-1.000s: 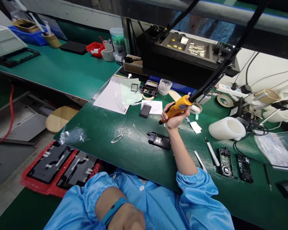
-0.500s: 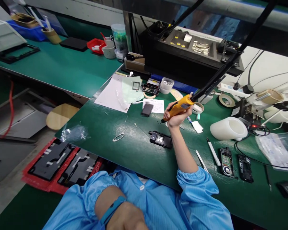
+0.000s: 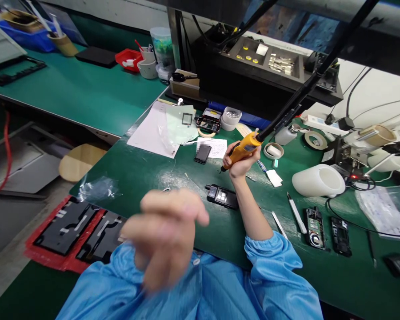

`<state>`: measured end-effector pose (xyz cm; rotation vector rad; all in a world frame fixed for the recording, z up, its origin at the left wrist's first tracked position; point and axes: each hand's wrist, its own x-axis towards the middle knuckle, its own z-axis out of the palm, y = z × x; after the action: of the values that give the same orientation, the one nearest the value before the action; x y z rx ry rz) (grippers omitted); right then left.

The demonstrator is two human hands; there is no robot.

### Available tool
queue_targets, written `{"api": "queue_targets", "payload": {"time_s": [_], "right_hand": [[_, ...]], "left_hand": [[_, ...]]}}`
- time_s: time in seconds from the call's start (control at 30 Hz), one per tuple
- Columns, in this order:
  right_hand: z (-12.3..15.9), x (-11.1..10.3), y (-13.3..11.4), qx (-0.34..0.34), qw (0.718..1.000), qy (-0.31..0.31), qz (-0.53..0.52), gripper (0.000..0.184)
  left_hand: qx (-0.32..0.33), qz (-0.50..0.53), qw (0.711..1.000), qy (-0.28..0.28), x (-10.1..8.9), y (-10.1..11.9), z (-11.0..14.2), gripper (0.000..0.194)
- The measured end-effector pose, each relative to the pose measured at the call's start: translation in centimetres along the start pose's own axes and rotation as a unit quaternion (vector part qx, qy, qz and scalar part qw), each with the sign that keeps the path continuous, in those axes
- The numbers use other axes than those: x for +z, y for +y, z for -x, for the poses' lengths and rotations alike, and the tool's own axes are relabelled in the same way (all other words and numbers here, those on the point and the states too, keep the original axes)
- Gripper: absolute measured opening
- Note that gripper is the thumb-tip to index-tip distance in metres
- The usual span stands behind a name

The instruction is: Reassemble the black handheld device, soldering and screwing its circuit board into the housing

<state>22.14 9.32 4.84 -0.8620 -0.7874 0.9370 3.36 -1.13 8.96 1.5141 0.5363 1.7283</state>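
Observation:
My right hand (image 3: 237, 161) is closed around a yellow electric screwdriver (image 3: 242, 149), held above the green mat with its tip pointing down-left and its black cable running up to the right. Just below that hand lies a small black phone-like device (image 3: 222, 196). My left hand (image 3: 165, 233) is raised close to the camera and smeared by motion; the fingers look loosely curled and I see nothing in them. A small black part (image 3: 202, 154) lies beside a printed slip of paper (image 3: 216, 146).
White sheets (image 3: 155, 131) lie at the mat's far left, a white cup of screws (image 3: 231, 118) behind. A white tape roll (image 3: 318, 180), opened device boards (image 3: 315, 226), tweezers and a pen-like tool (image 3: 295, 212) lie to the right. Red trays (image 3: 73, 231) sit below the bench.
My left hand has swung up from my lap into the middle of the view, blurred. My right hand with the screwdriver has barely shifted.

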Motion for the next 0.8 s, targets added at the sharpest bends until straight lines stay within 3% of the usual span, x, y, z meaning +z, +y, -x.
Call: {"api": "queue_targets", "payload": {"time_s": [0.07,0.17,0.27,0.43,0.8], "right_hand": [[0.1,0.1,-0.4,-0.002,1.0,-0.003,0.003,0.09],[0.2,0.3,-1.1,-0.01,1.0,-0.012,0.0,0.089],[0.2,0.5,-1.8,-0.02,1.0,-0.006,-0.018,0.087],[0.2,0.8,-2.0,-0.033,0.999,0.008,-0.037,0.089],[-0.3,0.4,-0.2,0.026,1.0,0.004,0.001,0.088]], "left_hand": [[0.055,-0.064,0.996,-0.008,0.3,-4.4,-2.2,0.013],[-0.03,-0.171,0.972,-0.157,0.4,-11.1,-4.5,0.013],[-0.078,-0.224,0.928,-0.287,-0.1,-15.0,-4.5,0.018],[-0.117,-0.281,0.874,-0.378,-0.4,-16.5,-3.2,0.02],[-0.097,-0.366,0.826,-0.417,-1.1,-17.8,-3.8,0.014]]}}
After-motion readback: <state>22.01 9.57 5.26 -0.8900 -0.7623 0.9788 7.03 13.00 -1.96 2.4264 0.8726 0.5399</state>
